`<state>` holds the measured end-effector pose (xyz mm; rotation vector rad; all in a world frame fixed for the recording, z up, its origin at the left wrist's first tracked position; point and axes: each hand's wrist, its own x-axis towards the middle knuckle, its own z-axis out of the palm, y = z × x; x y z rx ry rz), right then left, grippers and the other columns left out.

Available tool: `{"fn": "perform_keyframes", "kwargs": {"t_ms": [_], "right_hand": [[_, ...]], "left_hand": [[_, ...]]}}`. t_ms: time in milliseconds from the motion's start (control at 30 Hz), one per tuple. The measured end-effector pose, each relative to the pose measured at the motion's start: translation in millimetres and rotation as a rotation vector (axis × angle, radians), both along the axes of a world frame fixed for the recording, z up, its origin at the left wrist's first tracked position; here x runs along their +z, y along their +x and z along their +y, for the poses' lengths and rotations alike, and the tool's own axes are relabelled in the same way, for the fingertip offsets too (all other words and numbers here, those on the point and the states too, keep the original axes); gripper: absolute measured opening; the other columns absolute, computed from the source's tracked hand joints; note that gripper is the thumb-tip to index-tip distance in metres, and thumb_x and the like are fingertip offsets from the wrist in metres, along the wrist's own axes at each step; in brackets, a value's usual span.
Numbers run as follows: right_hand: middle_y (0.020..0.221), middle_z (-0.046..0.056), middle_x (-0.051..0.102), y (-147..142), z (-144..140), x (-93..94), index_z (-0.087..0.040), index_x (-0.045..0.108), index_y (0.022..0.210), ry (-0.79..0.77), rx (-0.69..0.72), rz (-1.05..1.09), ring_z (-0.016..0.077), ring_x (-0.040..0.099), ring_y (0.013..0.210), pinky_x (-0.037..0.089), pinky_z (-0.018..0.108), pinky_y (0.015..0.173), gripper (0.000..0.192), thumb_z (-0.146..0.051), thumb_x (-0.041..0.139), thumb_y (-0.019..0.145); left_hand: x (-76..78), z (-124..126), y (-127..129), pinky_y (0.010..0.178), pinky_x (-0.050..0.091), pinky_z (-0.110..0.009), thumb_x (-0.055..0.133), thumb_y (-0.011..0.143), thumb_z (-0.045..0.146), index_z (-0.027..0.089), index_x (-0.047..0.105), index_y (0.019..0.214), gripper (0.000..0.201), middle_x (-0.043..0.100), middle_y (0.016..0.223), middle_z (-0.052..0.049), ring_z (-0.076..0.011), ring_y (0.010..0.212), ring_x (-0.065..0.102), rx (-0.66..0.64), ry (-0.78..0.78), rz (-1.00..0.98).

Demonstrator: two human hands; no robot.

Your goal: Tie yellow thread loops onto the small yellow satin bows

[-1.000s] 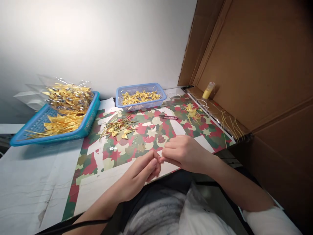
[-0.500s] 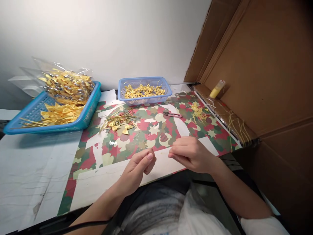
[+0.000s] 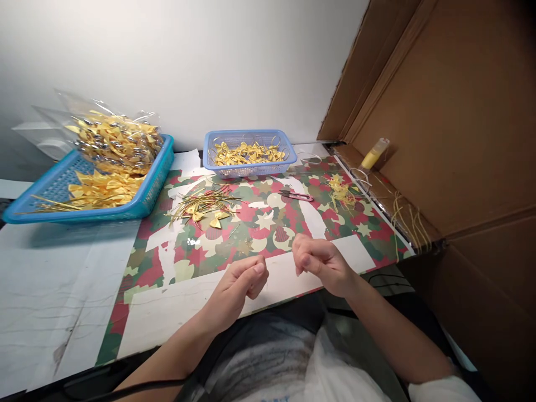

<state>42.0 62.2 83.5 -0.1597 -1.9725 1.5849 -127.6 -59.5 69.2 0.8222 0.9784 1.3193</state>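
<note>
Near the front edge of the board, my left hand [image 3: 239, 285] is closed, its thumb pressed on the curled fingers. Whatever it pinches is hidden or too small to make out. My right hand [image 3: 321, 263] is closed too, a short gap to the right, fingers curled in and thumb against them; nothing in it can be made out. Beyond the hands lie two yellow ribbon bows [image 3: 216, 219] beside a pile of gold wire ties [image 3: 207, 202]. Thread snips [image 3: 298, 195] with a pink handle rest on the patterned board farther back.
A blue basket [image 3: 146, 192] at left holds yellow bows, gold ties and a clear bag of bows [image 3: 119, 142]. A smaller blue basket [image 3: 247, 170] with bows stands at the back. Yellow thread scraps [image 3: 342, 192] lie right, near a thread spool [image 3: 374, 154] and a cardboard wall [image 3: 452, 128].
My right hand has turned so that its thumb now shows and has shifted slightly, staying closed. My left hand stays almost in place. The view has tilted slightly.
</note>
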Motion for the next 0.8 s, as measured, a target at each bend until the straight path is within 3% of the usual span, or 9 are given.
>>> {"fn": "perform_keyframes", "kwargs": {"t_ms": [133, 267, 367, 467, 567, 667, 733, 800], "right_hand": [[0.106, 0.007, 0.053, -7.7, -4.6, -9.6, -0.017, 0.061, 0.064, -0.154, 0.001, 0.051, 0.0132, 0.051, 0.077, 0.045, 0.032, 0.076, 0.04, -0.037, 0.051, 0.097], [0.098, 0.006, 0.056, -11.4, -4.8, -18.2, -0.019, 0.057, 0.063, -0.336, -0.084, 0.141, 0.0144, 0.053, 0.077, 0.045, 0.031, 0.072, 0.039, -0.039, 0.051, 0.096], [0.099, 0.006, 0.059, -10.0, -7.2, -19.9, -0.021, 0.062, 0.083, -0.208, -0.145, 0.016, 0.018, 0.055, 0.091, 0.044, 0.031, 0.077, 0.02, -0.04, 0.062, 0.09], [0.098, 0.005, 0.062, -10.9, -15.8, -19.3, -0.021, 0.06, 0.096, -0.036, -0.135, -0.159, 0.0171, 0.055, 0.087, 0.043, 0.031, 0.077, 0.026, -0.039, 0.072, 0.081], [0.084, 0.001, 0.059, -16.7, -25.7, -18.8, -0.02, 0.055, 0.088, 0.105, -0.135, -0.243, 0.0144, 0.051, 0.076, 0.041, 0.029, 0.072, 0.026, -0.041, 0.07, 0.082], [0.067, -0.002, 0.047, -23.1, -29.6, -18.2, -0.019, 0.046, 0.073, 0.224, -0.095, -0.225, 0.0121, 0.042, 0.064, 0.037, 0.028, 0.068, 0.031, -0.039, 0.051, 0.096], [0.061, -0.003, 0.041, -24.9, -28.9, -17.6, -0.019, 0.042, 0.068, 0.213, -0.048, -0.178, 0.0122, 0.037, 0.061, 0.036, 0.029, 0.067, 0.039, -0.039, 0.041, 0.1], [0.062, -0.001, 0.045, -24.7, -27.4, -17.3, -0.019, 0.045, 0.066, 0.109, 0.0, -0.107, 0.0131, 0.04, 0.063, 0.037, 0.029, 0.068, 0.042, -0.043, 0.039, 0.101]], "left_hand": [[0.2, 2.5, 3.2, 0.046, 0.015, -0.024, 0.06, 0.088, 0.05, 0.02, 0.031, 0.058, 0.052, 0.02, 0.053, 0.008, -0.0081, 0.05, 0.016, -0.038, -0.041, -0.022], [2.1, 4.3, 2.4, 0.044, 0.012, -0.023, 0.065, 0.082, 0.05, 0.02, 0.027, 0.057, 0.055, 0.017, 0.052, 0.008, -0.0079, 0.049, 0.013, -0.028, -0.075, -0.131], [3.3, 4.2, -0.2, 0.043, 0.012, -0.023, 0.069, 0.079, 0.048, 0.019, 0.027, 0.056, 0.055, 0.016, 0.051, 0.009, -0.0076, 0.047, 0.013, -0.019, -0.096, -0.243], [3.9, 3.6, -0.5, 0.044, 0.014, -0.023, 0.068, 0.079, 0.045, 0.019, 0.028, 0.056, 0.054, 0.016, 0.05, 0.008, -0.0074, 0.046, 0.013, -0.02, -0.09, -0.328], [4.6, 3.5, 1.6, 0.044, 0.015, -0.022, 0.068, 0.079, 0.044, 0.018, 0.028, 0.055, 0.053, 0.015, 0.051, 0.008, -0.0078, 0.047, 0.013, 0.003, -0.076, -0.331], [6.0, 3.9, 2.6, 0.044, 0.014, -0.022, 0.068, 0.079, 0.043, 0.018, 0.028, 0.055, 0.053, 0.015, 0.053, 0.008, -0.008, 0.048, 0.012, 0.029, -0.068, -0.322], [7.0, 4.3, 2.1, 0.043, 0.013, -0.023, 0.068, 0.079, 0.045, 0.018, 0.028, 0.055, 0.053, 0.016, 0.052, 0.008, -0.0079, 0.047, 0.012, 0.021, -0.062, -0.324], [7.2, 4.7, 1.5, 0.043, 0.013, -0.023, 0.069, 0.079, 0.047, 0.019, 0.027, 0.056, 0.056, 0.016, 0.051, 0.008, -0.0075, 0.047, 0.012, 0.019, -0.068, -0.308]]}}
